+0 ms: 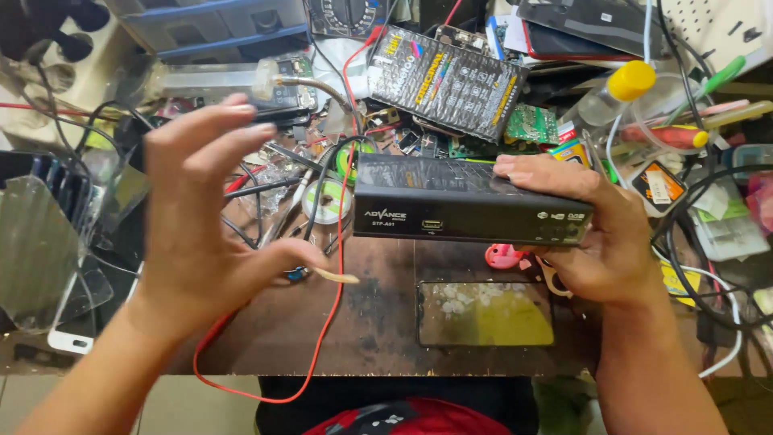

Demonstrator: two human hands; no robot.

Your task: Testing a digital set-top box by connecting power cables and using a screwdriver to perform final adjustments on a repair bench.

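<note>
Set-top box point(471, 201), black, is held above the wooden workbench point(378, 314), front panel toward the camera. Right hand point(600, 242) grips its 3 o'clock end, fingers pressed flat on the lid, thumb underneath. Left hand point(205, 221) hovers at 9 o'clock, apart from the box, fingers spread and curved (holding nothing). A red wire point(334, 274) loops across the bench; a cracked phone point(485, 312) lies at 6 o'clock of the box.

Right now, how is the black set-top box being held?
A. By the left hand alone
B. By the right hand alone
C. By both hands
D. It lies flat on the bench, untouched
B: the right hand grips the right end of the black set-top box above the bench, while the left hand is spread open, apart from it.
</note>
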